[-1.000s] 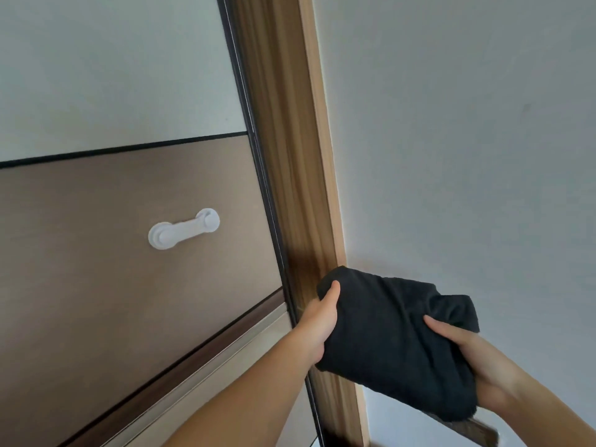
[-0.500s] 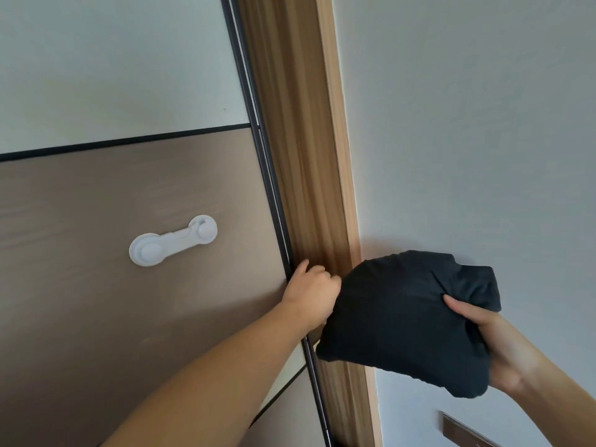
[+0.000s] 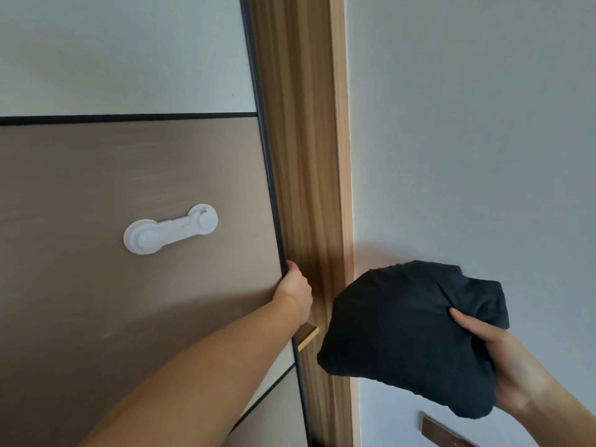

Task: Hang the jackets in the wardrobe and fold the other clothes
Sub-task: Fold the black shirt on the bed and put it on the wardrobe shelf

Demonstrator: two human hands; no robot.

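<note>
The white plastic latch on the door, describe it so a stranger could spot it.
Find the brown sliding wardrobe door panel left of the wooden frame. The white plastic latch sits mid-panel: a strap joining two round discs, the only white raised fitting there.

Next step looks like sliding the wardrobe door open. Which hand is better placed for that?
Left. The left hand already grips the edge of the wardrobe door beside the wooden frame, while the right hand is occupied holding the folded dark garment away from the door.
</note>
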